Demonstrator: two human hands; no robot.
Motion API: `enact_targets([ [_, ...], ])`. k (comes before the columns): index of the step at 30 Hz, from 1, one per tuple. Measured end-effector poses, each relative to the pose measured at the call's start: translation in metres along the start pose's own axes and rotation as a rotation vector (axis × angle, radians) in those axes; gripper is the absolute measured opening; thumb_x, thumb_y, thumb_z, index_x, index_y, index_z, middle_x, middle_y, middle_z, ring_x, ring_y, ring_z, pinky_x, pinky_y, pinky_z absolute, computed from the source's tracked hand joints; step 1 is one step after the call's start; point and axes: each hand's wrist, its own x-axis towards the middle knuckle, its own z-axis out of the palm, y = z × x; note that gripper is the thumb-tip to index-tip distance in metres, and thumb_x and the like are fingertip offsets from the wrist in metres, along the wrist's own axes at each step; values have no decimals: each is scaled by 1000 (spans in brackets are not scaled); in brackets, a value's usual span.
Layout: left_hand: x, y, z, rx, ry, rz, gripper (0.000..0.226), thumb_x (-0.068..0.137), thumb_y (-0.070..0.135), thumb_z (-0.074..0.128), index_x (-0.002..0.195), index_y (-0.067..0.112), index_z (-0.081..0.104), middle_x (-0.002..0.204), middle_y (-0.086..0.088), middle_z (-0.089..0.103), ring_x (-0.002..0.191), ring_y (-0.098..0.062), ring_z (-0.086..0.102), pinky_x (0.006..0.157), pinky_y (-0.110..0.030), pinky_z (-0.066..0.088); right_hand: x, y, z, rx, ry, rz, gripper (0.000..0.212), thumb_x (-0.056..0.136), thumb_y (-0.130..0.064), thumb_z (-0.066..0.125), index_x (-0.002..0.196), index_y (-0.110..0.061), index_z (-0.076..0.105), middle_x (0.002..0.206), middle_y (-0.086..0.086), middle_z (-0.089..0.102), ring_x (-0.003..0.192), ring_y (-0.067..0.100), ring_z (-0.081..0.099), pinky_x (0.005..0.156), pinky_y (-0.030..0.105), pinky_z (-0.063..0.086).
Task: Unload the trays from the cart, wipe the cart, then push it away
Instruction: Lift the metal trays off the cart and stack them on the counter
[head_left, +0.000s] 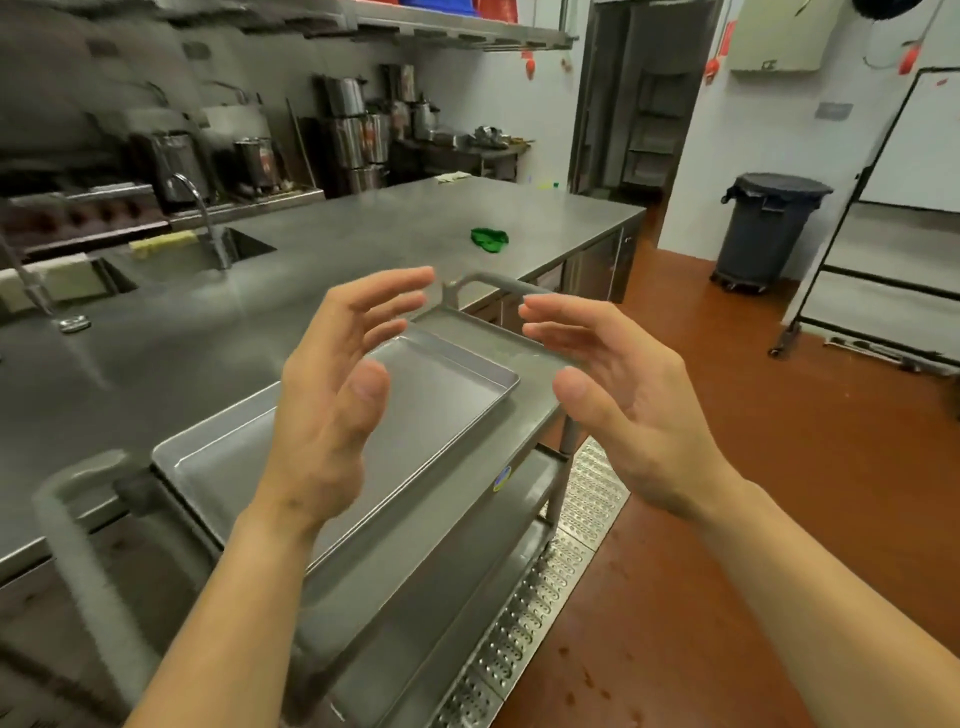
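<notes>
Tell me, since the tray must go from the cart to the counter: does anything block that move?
Nothing visible does. Both the left hand and right hand hover open above the tray on the cart. The counter beside it is bare except for a green cloth farther back.

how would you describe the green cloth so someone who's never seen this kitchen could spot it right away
Start at the long steel counter that runs beside the cart. Follow its top away from the sink toward the far right corner, and the green cloth lies crumpled there, alone on bare metal. It is the only bright green thing on the grey counter, far beyond both open hands.
</notes>
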Motion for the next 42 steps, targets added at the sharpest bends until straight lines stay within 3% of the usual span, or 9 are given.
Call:
enact_targets([
  [5, 25, -57, 13, 144, 144, -74, 65, 96, 74, 46, 135, 24, 52, 143, -9, 59, 131, -32, 59, 108, -44, 44, 59, 90, -9, 142, -138, -66, 63, 94, -61, 53, 137, -15, 55, 135, 2, 63, 126, 24, 61, 107, 45, 49],
  [10, 32, -98, 36, 276, 299, -172, 65, 96, 74, 46, 135, 23, 52, 141, -9, 60, 130, -33, 59, 109, -48, 46, 101, 166, -6, 282, -325, -41, 50, 93, -36, 58, 135, -9, 57, 133, 8, 64, 124, 24, 63, 107, 49, 49],
  [16, 14, -145, 40, 360, 471, -359, 61, 94, 76, 48, 133, 30, 55, 137, 5, 65, 129, -25, 62, 108, -41, 46, 128, 237, 36, 443, -494, 28, 46, 94, -40, 59, 132, -14, 55, 134, 8, 64, 123, 24, 64, 108, 46, 49],
  [21, 3, -203, 22, 378, 527, -440, 59, 94, 75, 47, 132, 32, 56, 137, 4, 65, 128, -26, 63, 108, -43, 47, 143, 292, 79, 451, -554, 84, 42, 92, -36, 57, 130, -16, 56, 131, 6, 65, 120, 21, 65, 107, 39, 49],
  [26, -8, -279, 17, 460, 498, -673, 38, 99, 47, 50, 131, 28, 55, 132, 7, 66, 122, -15, 66, 107, -39, 51, 153, 364, 109, 222, -649, 148, 43, 91, -45, 60, 128, -23, 61, 120, -7, 69, 114, 7, 66, 105, 29, 50],
  [31, -47, -337, 24, 523, 354, -995, 43, 93, 57, 53, 131, 37, 58, 129, 18, 67, 116, -6, 66, 106, -37, 52, 131, 430, 133, -73, -910, 179, 50, 90, -55, 61, 121, -18, 69, 112, -6, 73, 104, 8, 66, 99, 34, 51],
  [36, -70, -352, 33, 520, 311, -1246, 45, 95, 62, 57, 131, 36, 59, 123, 21, 66, 101, 4, 66, 85, -8, 46, 108, 460, 158, -255, -1240, -30, 48, 88, -62, 62, 121, -27, 69, 111, -7, 71, 105, 14, 64, 87, 35, 54],
  [39, -73, -356, 33, 578, 313, -1340, 30, 98, 51, 61, 124, 38, 64, 111, 19, 71, 81, 0, 71, 75, -11, 47, 100, 470, 167, -346, -1199, -276, 37, 91, -56, 62, 110, -28, 76, 98, -9, 73, 99, 18, 66, 76, 30, 51],
  [42, -70, -355, 29, 606, 287, -1377, 33, 93, 58, 64, 121, 40, 66, 106, 21, 73, 78, -4, 73, 78, -22, 53, 97, 474, 167, -345, -1060, -369, 45, 90, -58, 46, 96, -29, 80, 83, -12, 73, 83, 14, 70, 63, 24, 52],
])
